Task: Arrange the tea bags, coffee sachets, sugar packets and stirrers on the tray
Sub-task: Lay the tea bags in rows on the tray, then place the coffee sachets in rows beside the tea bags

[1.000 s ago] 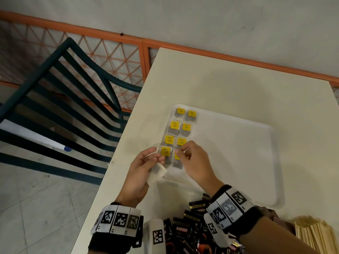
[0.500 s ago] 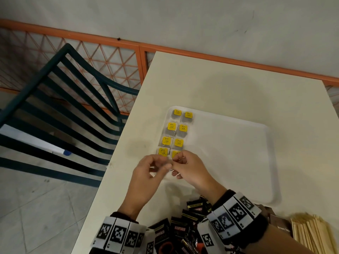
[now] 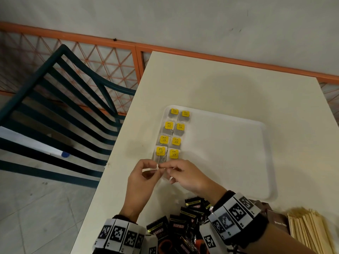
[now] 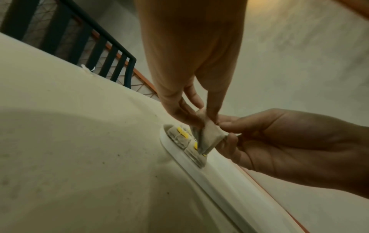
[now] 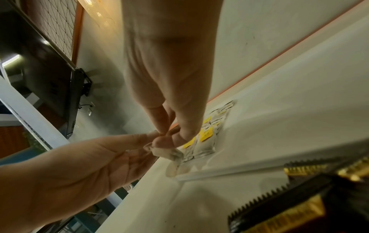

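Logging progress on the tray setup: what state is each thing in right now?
Tea bag: held above the tray's near left corner, pinched by left hand and right hand.
Tray: eight tea bags laid in two columns.
Coffee sachets: heaped off the tray.
Stirrers: off the tray.

Matt white plastic tray (image 3: 264, 162), thin papery tea bags (image 3: 169, 130), glossy foil sachets (image 3: 177, 227)

Left hand (image 4: 191, 63) and right hand (image 4: 289, 141) pinching one tea bag (image 4: 209, 137) above tray (image 4: 199, 171) corner, yellow-tagged tea bags (image 4: 179, 137) below
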`<act>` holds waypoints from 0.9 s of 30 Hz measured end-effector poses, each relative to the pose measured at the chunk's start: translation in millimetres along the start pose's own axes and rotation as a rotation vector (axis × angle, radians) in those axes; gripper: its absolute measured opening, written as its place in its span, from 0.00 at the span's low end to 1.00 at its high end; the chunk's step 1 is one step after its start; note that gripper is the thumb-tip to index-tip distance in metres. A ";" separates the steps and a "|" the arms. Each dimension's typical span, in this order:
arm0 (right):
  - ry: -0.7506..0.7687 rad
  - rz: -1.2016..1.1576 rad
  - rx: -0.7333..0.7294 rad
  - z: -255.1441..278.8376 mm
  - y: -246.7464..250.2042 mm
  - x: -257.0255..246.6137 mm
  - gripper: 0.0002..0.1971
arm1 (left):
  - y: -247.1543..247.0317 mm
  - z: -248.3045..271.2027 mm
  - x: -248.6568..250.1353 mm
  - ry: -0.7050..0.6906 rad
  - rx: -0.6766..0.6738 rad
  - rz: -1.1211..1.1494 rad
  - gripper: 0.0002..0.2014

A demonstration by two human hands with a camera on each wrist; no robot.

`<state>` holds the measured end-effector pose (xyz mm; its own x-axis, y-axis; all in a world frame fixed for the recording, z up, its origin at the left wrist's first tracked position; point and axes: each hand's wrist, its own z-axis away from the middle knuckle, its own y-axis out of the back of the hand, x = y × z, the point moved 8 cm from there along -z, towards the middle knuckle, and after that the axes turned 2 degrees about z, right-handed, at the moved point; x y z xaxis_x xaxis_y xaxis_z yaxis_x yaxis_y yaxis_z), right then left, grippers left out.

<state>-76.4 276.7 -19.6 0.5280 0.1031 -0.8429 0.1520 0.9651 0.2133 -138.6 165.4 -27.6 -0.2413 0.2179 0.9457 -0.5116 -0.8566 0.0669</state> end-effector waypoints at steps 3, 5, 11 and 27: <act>0.068 0.080 0.113 -2.8 7.6 -0.4 0.11 | 4.7 -3.2 -6.0 0.032 0.011 0.091 0.07; 0.020 -0.031 0.158 -4.4 11.3 7.5 0.12 | 6.4 -3.9 -8.0 0.047 -0.006 0.129 0.08; -0.066 -0.132 0.199 -11.2 15.4 22.7 0.06 | 23.1 -1.6 -9.3 0.000 0.009 0.028 0.09; 0.058 0.289 0.414 -2.7 42.1 16.5 0.09 | 48.7 65.6 -44.9 0.084 -0.198 -0.526 0.05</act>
<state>-63.5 319.7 -25.9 0.5523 0.3761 -0.7440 0.3314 0.7199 0.6099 -98.6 83.2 -46.0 0.0274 0.6346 0.7723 -0.7238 -0.5204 0.4532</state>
